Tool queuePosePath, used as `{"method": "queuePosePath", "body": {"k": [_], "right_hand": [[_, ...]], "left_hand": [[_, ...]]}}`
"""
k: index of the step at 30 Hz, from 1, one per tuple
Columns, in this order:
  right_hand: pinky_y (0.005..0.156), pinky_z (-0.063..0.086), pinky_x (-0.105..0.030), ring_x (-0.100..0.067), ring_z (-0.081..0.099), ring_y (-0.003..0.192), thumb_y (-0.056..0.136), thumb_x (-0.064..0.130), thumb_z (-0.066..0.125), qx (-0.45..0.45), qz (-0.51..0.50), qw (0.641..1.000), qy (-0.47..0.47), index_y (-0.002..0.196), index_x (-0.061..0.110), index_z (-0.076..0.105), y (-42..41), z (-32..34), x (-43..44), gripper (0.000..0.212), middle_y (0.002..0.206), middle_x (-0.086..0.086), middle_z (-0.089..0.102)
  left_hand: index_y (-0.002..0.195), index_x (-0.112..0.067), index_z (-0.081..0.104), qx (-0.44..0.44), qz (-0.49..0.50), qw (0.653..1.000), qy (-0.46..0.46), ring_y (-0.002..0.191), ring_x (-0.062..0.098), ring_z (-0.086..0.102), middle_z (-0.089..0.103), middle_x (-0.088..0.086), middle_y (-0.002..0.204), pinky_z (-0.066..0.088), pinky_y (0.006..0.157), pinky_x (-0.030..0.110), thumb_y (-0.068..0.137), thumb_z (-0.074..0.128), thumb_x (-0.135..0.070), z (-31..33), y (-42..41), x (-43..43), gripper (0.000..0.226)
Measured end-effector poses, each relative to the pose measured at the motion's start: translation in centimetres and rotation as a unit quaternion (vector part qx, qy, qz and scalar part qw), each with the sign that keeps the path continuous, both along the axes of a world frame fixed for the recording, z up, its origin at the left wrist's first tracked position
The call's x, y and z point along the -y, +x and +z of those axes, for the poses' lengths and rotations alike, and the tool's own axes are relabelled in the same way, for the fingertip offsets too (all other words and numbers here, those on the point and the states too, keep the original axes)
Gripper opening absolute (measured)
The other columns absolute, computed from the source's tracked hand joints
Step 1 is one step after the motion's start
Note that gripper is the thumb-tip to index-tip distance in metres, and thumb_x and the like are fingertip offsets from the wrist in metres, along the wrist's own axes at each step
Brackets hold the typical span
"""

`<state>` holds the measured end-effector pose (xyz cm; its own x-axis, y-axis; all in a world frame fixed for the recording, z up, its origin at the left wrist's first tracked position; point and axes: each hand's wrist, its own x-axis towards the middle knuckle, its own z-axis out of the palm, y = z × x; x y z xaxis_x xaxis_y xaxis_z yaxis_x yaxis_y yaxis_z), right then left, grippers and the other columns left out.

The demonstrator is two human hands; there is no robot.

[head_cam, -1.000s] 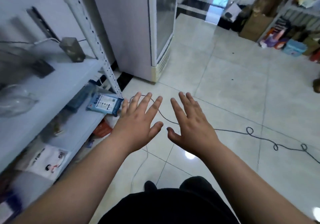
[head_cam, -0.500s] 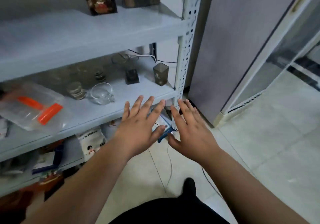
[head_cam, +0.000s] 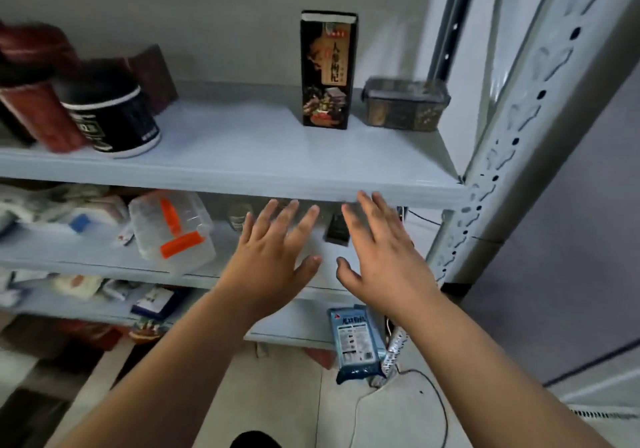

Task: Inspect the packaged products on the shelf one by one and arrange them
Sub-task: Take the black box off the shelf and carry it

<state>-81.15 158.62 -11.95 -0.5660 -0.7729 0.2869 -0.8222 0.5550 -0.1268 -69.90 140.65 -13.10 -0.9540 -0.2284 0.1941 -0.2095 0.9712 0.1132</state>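
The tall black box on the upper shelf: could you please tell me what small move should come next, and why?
Probably lift the right hand to the tall black box and grip it. Both it and the left hand are open and empty below the upper shelf, and the box stands upright, clear of the lidded container.

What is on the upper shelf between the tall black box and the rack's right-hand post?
A low dark container stands there, just right of the tall black box and short of the perforated post. The head view shows it, slightly blurred.
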Motion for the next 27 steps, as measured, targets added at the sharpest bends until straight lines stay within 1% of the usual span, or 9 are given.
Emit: {"method": "queuePosePath", "body": {"k": [4,8,12,15,19,21,23,25,27], "right_hand": [[0.12,0.016,-0.048,-0.041,0.024,0.153,0.088,0.04,0.071,-0.021,0.034,0.999,-0.01,0.155,0.008,0.037,-2.5,1.8,3.3,0.082,0.164,-0.021,0.029],[0.128,0.008,-0.044,-0.03,0.002,0.159,0.098,0.045,0.057,0.012,0.053,0.998,0.009,0.163,0.018,0.02,-5.7,4.2,6.4,0.079,0.171,-0.011,0.01],[0.129,0.007,-0.043,-0.024,-0.004,0.159,0.095,0.066,0.053,0.1,0.02,0.993,0.056,0.164,0.03,0.011,-9.4,6.1,9.5,0.089,0.173,-0.003,0.0],[0.128,0.013,-0.043,-0.019,0.008,0.158,0.089,0.08,0.048,0.172,0.024,0.98,0.094,0.161,0.036,0.026,-12.4,7.2,11.5,0.088,0.171,0.0,0.015],[0.125,0.022,-0.036,-0.016,0.024,0.152,0.093,0.073,0.05,0.172,-0.003,0.984,0.041,0.155,0.035,0.04,-15.0,6.9,13.2,0.074,0.164,0.005,0.032],[0.124,0.023,-0.038,-0.016,0.025,0.151,0.094,0.071,0.049,0.154,-0.008,0.987,0.046,0.155,0.037,0.039,-15.4,6.4,13.4,0.071,0.162,0.007,0.032],[0.123,0.022,-0.037,-0.015,0.023,0.15,0.096,0.069,0.049,0.145,-0.011,0.988,0.054,0.155,0.038,0.037,-15.5,6.3,13.4,0.068,0.162,0.008,0.03],[0.124,0.021,-0.038,-0.015,0.021,0.151,0.097,0.068,0.048,0.147,-0.012,0.987,0.057,0.156,0.039,0.036,-15.4,6.4,13.5,0.067,0.163,0.009,0.029],[0.124,0.021,-0.039,-0.015,0.02,0.151,0.096,0.069,0.047,0.148,-0.008,0.987,0.061,0.156,0.039,0.035,-15.4,6.4,13.5,0.068,0.164,0.009,0.027]], "left_hand": [[0.162,-0.031,0.012,-0.039,0.002,0.999,-0.016,0.158,0.032,0.004,0.02,0.008,0.169,0.007,0.127,0.054,0.099,0.021,-0.055,2.1,-1.3,3.2,0.068],[0.162,-0.026,0.017,-0.047,0.015,0.999,0.007,0.156,0.032,0.015,0.025,0.011,0.167,0.007,0.127,0.049,0.094,0.014,-0.057,4.3,-4.9,6.8,0.075],[0.161,-0.021,0.026,0.019,0.027,0.997,0.069,0.154,0.028,0.02,0.027,0.01,0.166,0.01,0.126,0.041,0.083,0.005,-0.07,5.4,-10.1,10.7,0.094],[0.163,-0.021,0.014,0.109,0.009,0.993,0.042,0.157,0.025,0.006,0.01,0.005,0.171,0.006,0.127,0.039,0.102,0.024,-0.064,6.1,-14.9,14.0,0.076],[0.164,-0.019,0.006,0.15,0.008,0.986,0.066,0.157,0.021,0.002,0.004,0.003,0.172,0.008,0.126,0.039,0.094,0.038,-0.075,7.6,-20.5,17.2,0.095],[0.164,-0.019,0.008,0.14,0.012,0.981,0.131,0.156,0.023,0.012,0.012,0.005,0.171,0.017,0.125,0.039,0.081,0.054,-0.082,7.8,-23.2,18.8,0.114],[0.162,-0.024,0.014,0.085,-0.007,0.96,0.266,0.147,0.022,0.035,0.033,0.003,0.164,0.033,0.118,0.038,0.066,0.072,-0.08,8.1,-25.2,19.7,0.125],[0.16,-0.024,0.023,0.009,-0.05,0.915,0.4,0.13,0.014,0.051,0.052,-0.004,0.149,0.041,0.105,0.031,0.071,0.085,-0.059,8.2,-26.3,19.5,0.115],[0.152,-0.026,0.039,-0.057,-0.08,0.886,0.453,0.124,0.012,0.057,0.061,-0.008,0.136,0.045,0.101,0.031,0.078,0.087,-0.039,8.0,-26.9,18.9,0.09]]}}
